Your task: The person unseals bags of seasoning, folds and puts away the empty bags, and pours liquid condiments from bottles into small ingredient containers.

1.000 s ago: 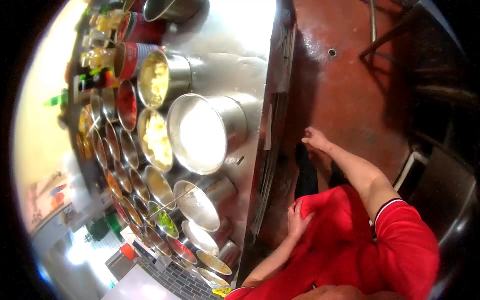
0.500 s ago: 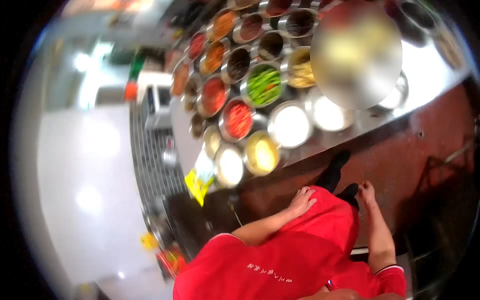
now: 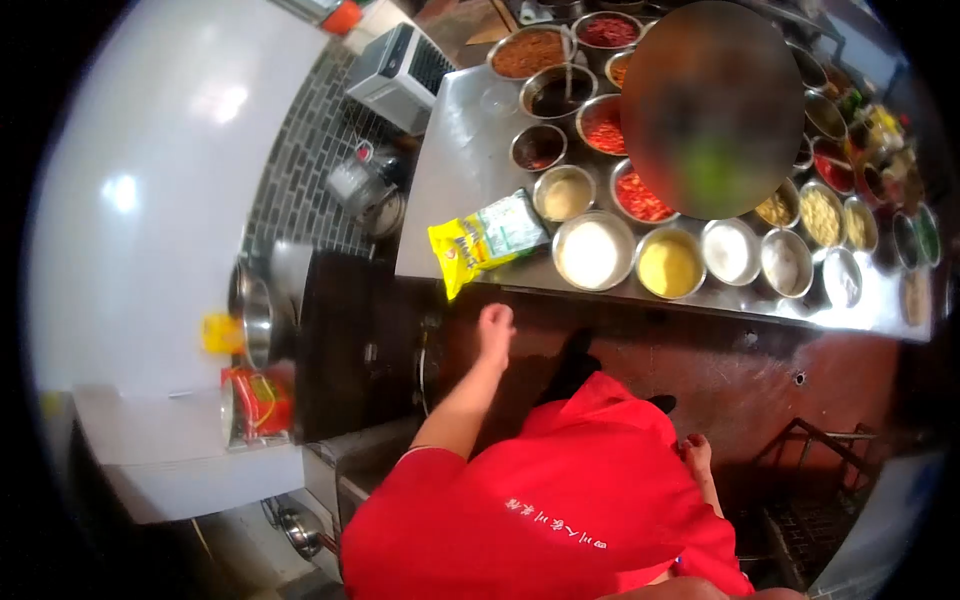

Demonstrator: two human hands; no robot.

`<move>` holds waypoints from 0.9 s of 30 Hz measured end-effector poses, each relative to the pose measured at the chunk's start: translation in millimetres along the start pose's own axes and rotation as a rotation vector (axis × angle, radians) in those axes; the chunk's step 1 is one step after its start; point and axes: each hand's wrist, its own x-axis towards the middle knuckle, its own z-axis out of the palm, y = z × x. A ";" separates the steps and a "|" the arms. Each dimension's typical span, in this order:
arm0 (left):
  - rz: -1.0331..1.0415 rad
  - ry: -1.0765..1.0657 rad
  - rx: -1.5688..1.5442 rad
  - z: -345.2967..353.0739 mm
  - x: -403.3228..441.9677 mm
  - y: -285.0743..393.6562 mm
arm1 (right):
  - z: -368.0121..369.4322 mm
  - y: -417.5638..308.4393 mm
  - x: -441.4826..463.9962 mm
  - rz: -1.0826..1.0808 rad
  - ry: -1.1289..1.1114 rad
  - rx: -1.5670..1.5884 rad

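My left hand (image 3: 497,328) hangs in front of the steel counter's near edge, just below a yellow and green bag (image 3: 487,240). Its fingers are curled in, with nothing seen in them. Beside the red shirt's right side, my right hand (image 3: 698,455) hangs low. It is small in view and partly behind the cloth; its fingers look curled and I see nothing in them. To the right of the bag stand a bowl of white powder (image 3: 592,252) and a bowl of yellow contents (image 3: 669,265).
Several steel bowls with red, brown and pale foods cover the steel counter (image 3: 455,150). A grey-white box-shaped device (image 3: 400,78) is at its far left corner. Left are a dark cabinet (image 3: 350,340) and red package (image 3: 262,403). A metal-framed stand (image 3: 815,445) is at lower right.
The view has swung left along the counter, bringing the bag and tiled area closer. My left hand has left the red clothing over my leg and is out in front. My right hand stays low.
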 end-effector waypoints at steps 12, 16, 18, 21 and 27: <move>-0.253 -0.390 -0.297 -105.7 136.6 97.0 | 156.7 -141.5 -9.9 -0.258 0.039 -0.549; 0.225 -0.459 0.229 -105.0 149.5 101.6 | 241.6 -285.8 -47.2 -0.455 -0.052 -0.578; 0.220 -0.420 0.236 -105.3 151.4 107.3 | 271.7 -331.0 -53.6 -0.647 -0.076 -0.696; 0.146 -0.566 -0.151 -96.0 105.3 188.6 | 309.1 -406.8 -94.3 -0.825 -0.156 -0.598; 0.184 -0.602 -0.116 -32.4 67.2 221.4 | 351.2 -481.6 -132.2 -0.824 -0.341 -0.438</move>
